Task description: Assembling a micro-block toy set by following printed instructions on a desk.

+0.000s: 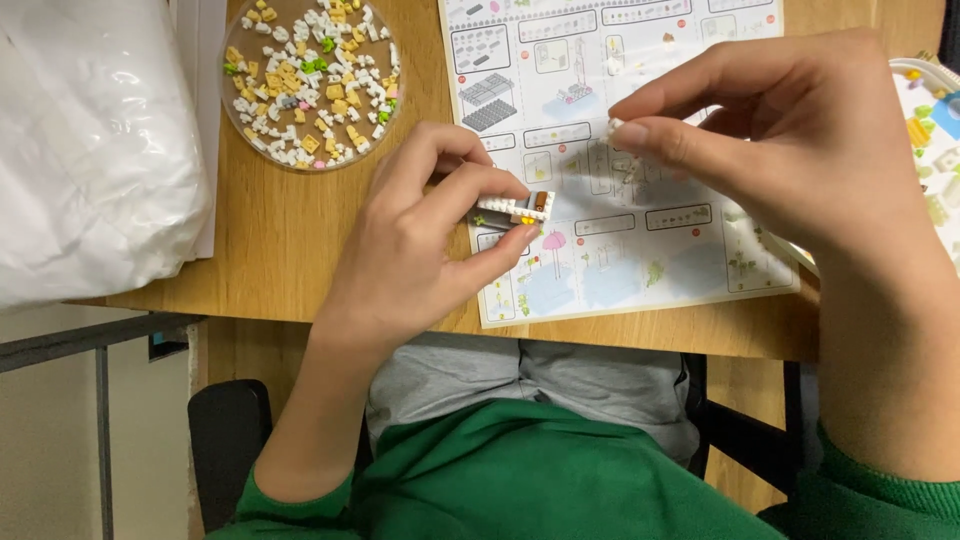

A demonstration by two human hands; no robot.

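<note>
My left hand [420, 240] pinches a small brick assembly [515, 208] between thumb and fingers; it is mostly white with a brown and a yellow piece. My right hand [790, 140] hovers just to the right and above it, thumb and forefinger closed on a tiny white brick [614, 125]. Both hands are held over a printed instruction sheet [640, 230] that lies on the wooden table [280, 240].
A round clear dish [312, 80] full of several small white, tan and green bricks sits at the back left. A white plastic bag [90, 150] lies at the far left. A tray with coloured pieces [935, 130] shows at the right edge.
</note>
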